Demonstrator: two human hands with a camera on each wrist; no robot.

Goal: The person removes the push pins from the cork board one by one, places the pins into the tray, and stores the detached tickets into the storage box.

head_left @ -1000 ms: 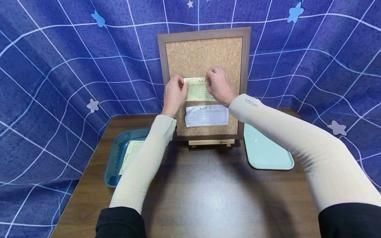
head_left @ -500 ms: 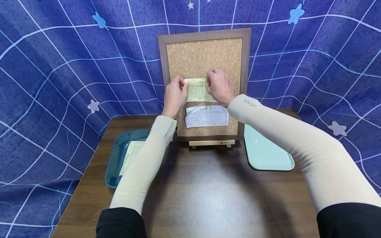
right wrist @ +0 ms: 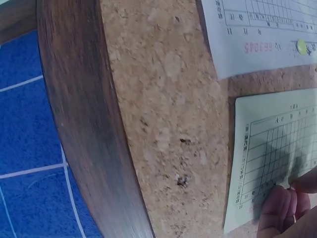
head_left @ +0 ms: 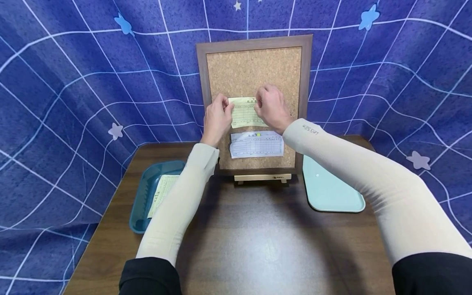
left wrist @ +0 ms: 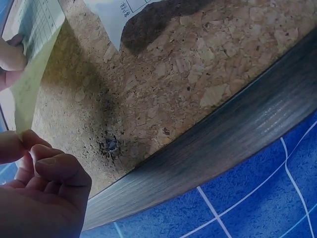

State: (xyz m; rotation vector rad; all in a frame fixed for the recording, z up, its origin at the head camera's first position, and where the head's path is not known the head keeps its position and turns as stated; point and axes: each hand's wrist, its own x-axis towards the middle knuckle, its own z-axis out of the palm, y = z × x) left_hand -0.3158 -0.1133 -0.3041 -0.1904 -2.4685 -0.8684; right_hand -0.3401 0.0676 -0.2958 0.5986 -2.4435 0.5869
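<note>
From well back, your head camera looks forward and down at the framed corkboard. Your left wrist camera sees closely its left side, turned sideways; your right one, also near, its right side upside down. Both wrist views share the yellow form and white form.

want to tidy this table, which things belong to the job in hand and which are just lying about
Part of the job:
yellow slip, held by left hand and right hand
corkboard behind it
white slip, pinned below
teal tray, likely, with more yellow paper

Seemingly just about:
mint tray, partly hidden, so unsure
curtain
</note>
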